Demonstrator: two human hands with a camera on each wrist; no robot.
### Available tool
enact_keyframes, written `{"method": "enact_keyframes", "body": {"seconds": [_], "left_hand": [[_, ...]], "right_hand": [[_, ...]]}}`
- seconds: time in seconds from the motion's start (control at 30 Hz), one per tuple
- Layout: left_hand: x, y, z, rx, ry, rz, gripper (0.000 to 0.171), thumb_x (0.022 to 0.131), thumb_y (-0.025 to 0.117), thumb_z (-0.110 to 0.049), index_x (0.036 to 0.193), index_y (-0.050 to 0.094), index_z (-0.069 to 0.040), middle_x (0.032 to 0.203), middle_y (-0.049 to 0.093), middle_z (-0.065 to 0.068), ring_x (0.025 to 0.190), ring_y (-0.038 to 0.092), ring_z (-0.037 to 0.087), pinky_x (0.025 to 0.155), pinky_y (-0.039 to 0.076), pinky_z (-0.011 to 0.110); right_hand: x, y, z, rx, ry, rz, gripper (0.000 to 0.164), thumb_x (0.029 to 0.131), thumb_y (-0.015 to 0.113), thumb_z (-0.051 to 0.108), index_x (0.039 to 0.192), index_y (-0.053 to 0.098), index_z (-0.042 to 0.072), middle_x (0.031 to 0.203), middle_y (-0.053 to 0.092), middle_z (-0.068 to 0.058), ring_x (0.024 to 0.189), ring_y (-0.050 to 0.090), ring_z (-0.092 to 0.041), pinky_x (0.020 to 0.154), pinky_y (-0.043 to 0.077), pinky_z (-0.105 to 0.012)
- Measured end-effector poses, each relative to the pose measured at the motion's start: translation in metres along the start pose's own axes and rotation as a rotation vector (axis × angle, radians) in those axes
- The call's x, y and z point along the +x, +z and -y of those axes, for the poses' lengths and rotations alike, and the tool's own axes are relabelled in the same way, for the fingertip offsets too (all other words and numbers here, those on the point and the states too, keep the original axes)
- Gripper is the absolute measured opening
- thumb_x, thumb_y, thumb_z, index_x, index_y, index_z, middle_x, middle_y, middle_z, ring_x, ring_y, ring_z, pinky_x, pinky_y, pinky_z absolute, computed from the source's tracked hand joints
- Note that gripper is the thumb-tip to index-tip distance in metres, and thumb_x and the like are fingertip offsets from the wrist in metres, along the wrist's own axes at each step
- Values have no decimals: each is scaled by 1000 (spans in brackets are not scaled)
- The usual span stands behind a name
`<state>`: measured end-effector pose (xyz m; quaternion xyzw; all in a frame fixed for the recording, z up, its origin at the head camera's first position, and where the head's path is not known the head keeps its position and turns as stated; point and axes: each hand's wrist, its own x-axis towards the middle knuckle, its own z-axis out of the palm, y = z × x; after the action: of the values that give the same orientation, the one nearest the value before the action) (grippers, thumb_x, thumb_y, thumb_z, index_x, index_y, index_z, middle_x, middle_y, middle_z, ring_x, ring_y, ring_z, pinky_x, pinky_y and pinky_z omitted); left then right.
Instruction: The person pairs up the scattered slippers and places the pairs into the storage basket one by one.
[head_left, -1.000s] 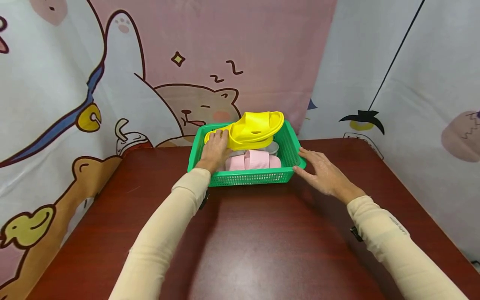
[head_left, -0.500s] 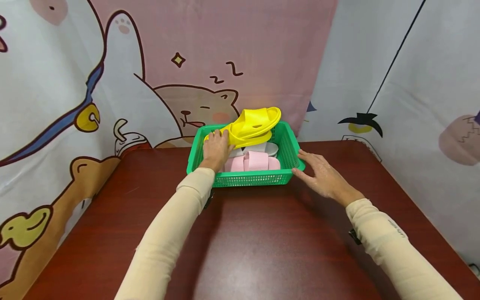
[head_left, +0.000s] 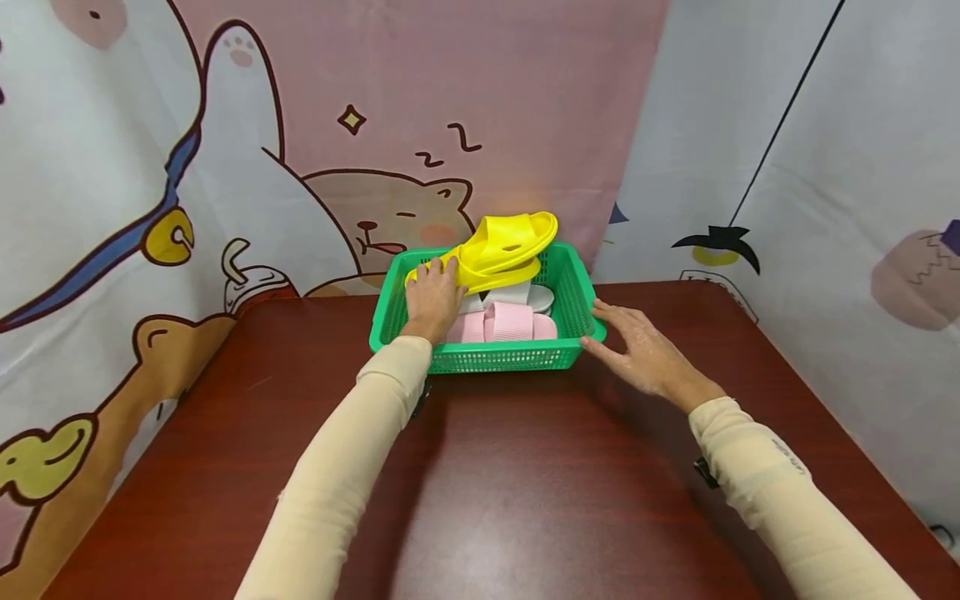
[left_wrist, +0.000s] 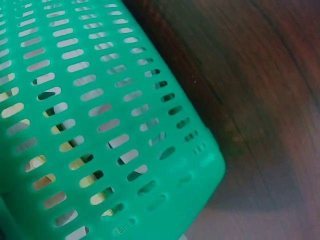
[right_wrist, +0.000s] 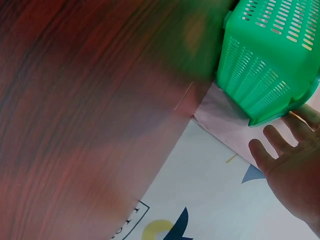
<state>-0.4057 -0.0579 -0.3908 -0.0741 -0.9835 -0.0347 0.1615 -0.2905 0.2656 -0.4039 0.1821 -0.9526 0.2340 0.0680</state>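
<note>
In the head view a pair of yellow slippers (head_left: 504,250) lies tilted over the back of a green plastic basket (head_left: 491,360), one on top of the other. My left hand (head_left: 433,302) is over the basket's left side, its fingers on the near left end of the yellow slippers; the thumb is hidden. Pink slippers (head_left: 510,323) lie at the front of the basket, with white slippers (head_left: 517,294) behind them. At the basket's right rim rests my right hand (head_left: 645,354), thumb at the front corner, fingers loosely extended. In the right wrist view its fingertips (right_wrist: 257,147) show beside the rim.
The basket stands near the back edge of a dark red-brown wooden table (head_left: 495,492). A cartoon-printed cloth (head_left: 555,100) hangs behind and along both sides.
The yellow slippers have tipped up and back slightly, showing more of the white slippers. My left hand has moved with them a little. My right hand stays at the rim.
</note>
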Motion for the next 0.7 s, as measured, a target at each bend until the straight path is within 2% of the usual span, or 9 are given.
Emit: {"method": "enact_keyframes", "body": {"seconds": [0.2,0.33,0.43,0.57,0.7], "left_hand": [[-1,-1,-1,9,32,97,64,105,54,-38,158,30,-11,146,45,16,130,43,37,103,41,54],[-4,-5,7,-33,51,116,67,104,52,-40,157,30,-7,150,42,16,134,40,37,107,37,55],[-10,-13,18,-60,71,98,69,103,52,-45,155,35,-4,150,43,15,135,40,36,107,35,54],[-27,-31,33,-108,101,42,70,102,52,-49,154,39,-5,149,45,16,134,42,36,108,36,54],[-60,-51,44,-182,129,-27,69,100,52,-47,153,41,-4,149,47,17,134,43,37,107,37,54]], "right_hand": [[2,0,-5,2,-6,-9,77,100,53,58,156,39,8,165,27,-7,147,24,-36,108,28,-68],[6,1,-9,-7,-19,-3,77,100,52,58,157,37,8,164,28,-10,146,24,-38,107,28,-69],[6,4,-10,1,-41,-18,76,101,53,56,156,38,6,163,29,-13,146,24,-39,107,29,-69],[-5,2,-7,-8,-80,-114,69,99,60,49,150,46,4,159,36,-14,143,30,-39,106,32,-67],[-33,-7,4,-81,-97,-218,64,94,70,44,145,55,7,154,45,-12,140,36,-37,105,35,-64]]}}
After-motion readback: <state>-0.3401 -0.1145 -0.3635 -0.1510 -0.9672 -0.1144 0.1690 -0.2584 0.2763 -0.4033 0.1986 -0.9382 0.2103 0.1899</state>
